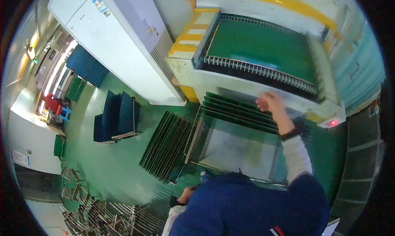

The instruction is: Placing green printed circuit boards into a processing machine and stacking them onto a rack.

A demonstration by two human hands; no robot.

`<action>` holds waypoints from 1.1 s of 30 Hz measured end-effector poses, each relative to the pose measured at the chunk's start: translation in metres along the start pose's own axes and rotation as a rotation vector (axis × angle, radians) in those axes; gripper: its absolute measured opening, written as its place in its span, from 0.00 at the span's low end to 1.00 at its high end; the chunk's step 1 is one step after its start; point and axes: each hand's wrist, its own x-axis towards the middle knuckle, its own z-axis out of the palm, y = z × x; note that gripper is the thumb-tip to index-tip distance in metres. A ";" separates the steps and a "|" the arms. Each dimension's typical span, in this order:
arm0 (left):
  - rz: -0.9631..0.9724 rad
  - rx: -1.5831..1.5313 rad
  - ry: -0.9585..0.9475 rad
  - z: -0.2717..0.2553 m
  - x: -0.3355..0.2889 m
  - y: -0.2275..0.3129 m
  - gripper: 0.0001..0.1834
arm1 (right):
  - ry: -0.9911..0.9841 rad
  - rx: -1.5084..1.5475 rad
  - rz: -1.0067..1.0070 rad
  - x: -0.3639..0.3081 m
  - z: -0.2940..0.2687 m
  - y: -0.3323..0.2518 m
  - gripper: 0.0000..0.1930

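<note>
My right hand [269, 102] reaches out over a rack of upright green panels [240, 112], just short of the machine's front wall. Its fingers look curled but are smeared by motion, so a grip cannot be made out. Beyond it, a large green panel [261, 48] lies flat in the white machine [255, 85], between rows of small rollers [257, 70]. Low beside my body is my left hand [187, 194], its fingers mostly hidden. A pale flat sheet [240, 147] lies in the rack near my torso.
A second rack of closely spaced green panels [166, 145] stands to the left on the green floor [111, 164]. Farther left are dark blue panels on a cart [117, 118], a tall white cabinet unit [115, 38] and several empty metal racks [107, 215]. A person in red [52, 104] is far off.
</note>
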 end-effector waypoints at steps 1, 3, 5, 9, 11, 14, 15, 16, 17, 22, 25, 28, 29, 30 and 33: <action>0.036 0.024 -0.017 0.000 0.004 -0.004 0.24 | -0.019 -0.100 -0.009 -0.014 0.007 0.008 0.11; 0.055 0.028 -0.034 -0.001 0.007 -0.009 0.23 | -0.085 -0.272 -0.105 -0.037 0.012 0.034 0.12; 0.081 0.031 -0.047 0.000 0.020 -0.030 0.23 | -0.076 -0.543 -0.333 -0.056 0.016 0.064 0.12; 0.162 -0.053 -0.071 0.002 0.050 -0.091 0.22 | 0.005 -0.881 -0.525 -0.089 0.031 0.084 0.12; 0.244 0.012 -0.088 -0.001 0.052 -0.090 0.22 | 0.060 -1.027 -0.715 -0.094 0.030 0.090 0.13; 0.148 -0.166 -0.153 -0.003 0.047 -0.090 0.23 | 0.049 -1.079 -0.623 -0.092 0.026 0.103 0.15; 0.117 -0.188 -0.139 -0.001 0.048 -0.101 0.24 | 0.066 -1.108 -0.632 -0.088 0.029 0.108 0.15; 0.089 -0.209 -0.136 0.001 0.050 -0.108 0.24 | 0.093 -1.144 -0.636 -0.087 0.030 0.109 0.14; 0.096 -0.238 -0.105 0.000 0.051 -0.110 0.24 | 0.097 -1.206 -0.582 -0.088 0.033 0.107 0.14; 0.273 -0.052 -0.033 -0.005 0.053 -0.134 0.28 | 0.110 -1.394 -0.477 -0.063 0.024 0.135 0.11; 0.119 -0.097 -0.085 -0.010 0.044 -0.141 0.32 | 0.019 -1.583 -0.268 -0.048 0.023 0.140 0.15; 0.135 -0.122 -0.040 -0.011 0.033 -0.152 0.36 | 0.045 -1.594 -0.321 -0.027 0.009 0.156 0.15; 0.137 -0.140 -0.026 -0.011 0.031 -0.152 0.36 | 0.082 -1.561 -0.347 -0.021 0.004 0.160 0.15; 0.106 -0.107 -0.067 -0.014 0.029 -0.151 0.38 | 0.072 -1.566 -0.367 -0.017 0.002 0.162 0.15; 0.049 -0.053 -0.141 -0.017 0.034 -0.162 0.42 | 0.109 -1.571 -0.456 -0.008 -0.005 0.159 0.16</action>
